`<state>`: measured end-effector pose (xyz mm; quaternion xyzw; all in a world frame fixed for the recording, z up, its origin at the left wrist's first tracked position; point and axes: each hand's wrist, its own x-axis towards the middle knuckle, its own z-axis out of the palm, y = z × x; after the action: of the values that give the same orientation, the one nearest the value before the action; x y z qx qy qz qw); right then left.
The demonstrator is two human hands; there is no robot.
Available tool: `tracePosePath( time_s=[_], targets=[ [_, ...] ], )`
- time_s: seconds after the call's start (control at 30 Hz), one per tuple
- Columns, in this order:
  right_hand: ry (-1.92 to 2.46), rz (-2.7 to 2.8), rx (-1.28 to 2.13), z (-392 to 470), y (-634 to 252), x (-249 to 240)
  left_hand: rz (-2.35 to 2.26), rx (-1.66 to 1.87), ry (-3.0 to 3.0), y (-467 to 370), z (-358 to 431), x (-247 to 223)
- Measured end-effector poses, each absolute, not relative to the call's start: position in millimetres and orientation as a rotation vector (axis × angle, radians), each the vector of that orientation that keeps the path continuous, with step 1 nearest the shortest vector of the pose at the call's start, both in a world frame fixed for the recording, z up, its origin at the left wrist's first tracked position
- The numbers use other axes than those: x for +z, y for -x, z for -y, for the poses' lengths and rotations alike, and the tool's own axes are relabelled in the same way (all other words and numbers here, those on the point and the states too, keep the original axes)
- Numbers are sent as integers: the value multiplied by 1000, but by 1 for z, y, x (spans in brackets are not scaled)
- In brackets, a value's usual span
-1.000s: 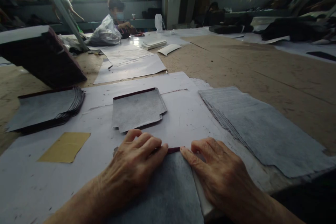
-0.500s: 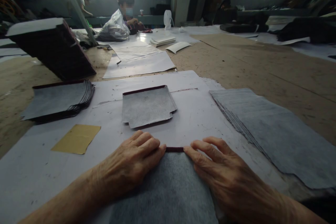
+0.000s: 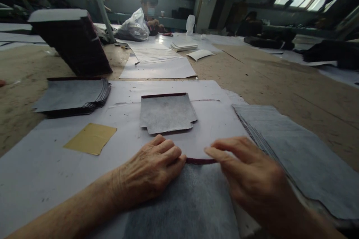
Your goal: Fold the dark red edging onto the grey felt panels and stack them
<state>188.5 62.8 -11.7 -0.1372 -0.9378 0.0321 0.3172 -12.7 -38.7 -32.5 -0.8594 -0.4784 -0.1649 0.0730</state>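
Note:
A grey-backed fabric piece [image 3: 182,201] with a narrow dark red folded edge [image 3: 200,161] lies in front of me. My left hand [image 3: 159,168] is closed at the left end of that fold, its fingertips pressing on the edge. Over the right end hovers my right hand [image 3: 246,171], slightly blurred, fingers stretched out and holding nothing that I can see. Just beyond them rests another grey piece [image 3: 168,114] with a dark red top edge and notched lower corners.
A fanned stack of grey pieces [image 3: 303,149] lies right; folded-edge pieces [image 3: 75,95] are stacked left. A yellow card [image 3: 91,138] lies on the white sheet [image 3: 50,171]. Behind stands a tall dark stack [image 3: 73,41], near a plastic bag [image 3: 134,26]. People sit farther back.
My right hand has lifted from the folded edge, baring more of it. The left hand stays pressed on the fold. The whole view has shifted slightly.

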Motion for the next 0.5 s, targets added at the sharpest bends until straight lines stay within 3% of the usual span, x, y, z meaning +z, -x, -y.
tracePosePath(
  time_s=[0.2, 0.5],
  targets=[
    [307, 2557, 50, -35, -165, -32, 1476, -455, 2675, 18, 41, -29],
    [217, 2555, 94, -48, -172, -35, 1573, -729, 2672, 53, 59, -32]
  ],
)
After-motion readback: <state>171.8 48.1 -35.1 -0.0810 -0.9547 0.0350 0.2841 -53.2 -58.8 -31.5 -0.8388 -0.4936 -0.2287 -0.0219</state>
